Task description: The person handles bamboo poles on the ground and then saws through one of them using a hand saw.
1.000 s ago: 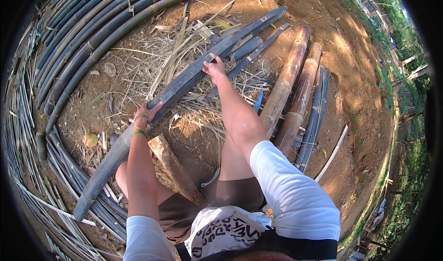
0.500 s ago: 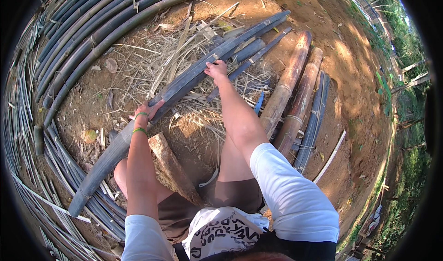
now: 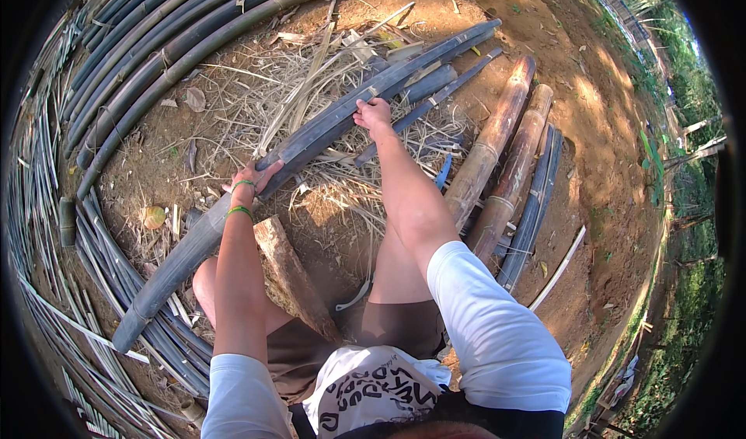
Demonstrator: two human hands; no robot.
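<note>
A long dark grey bamboo pole (image 3: pixel 311 136) lies slanted across the dirt in front of me, from lower left to upper right. My left hand (image 3: pixel 252 181), with green bands on the wrist, grips the pole near its middle. My right hand (image 3: pixel 373 115) is stretched further up and presses on the same pole. A short wooden block (image 3: pixel 291 276) lies between my knees, its far end just below the pole.
Several dark bamboo poles (image 3: pixel 148 66) are stacked in a curve at the left and top. Two thick brown bamboo logs (image 3: pixel 505 159) and split dark strips (image 3: pixel 532 206) lie at the right. Dry straw (image 3: pixel 311 74) covers the dirt. Green plants stand at the far right.
The pole has shifted slightly up and to the right under both hands. My arms stay in nearly the same pose.
</note>
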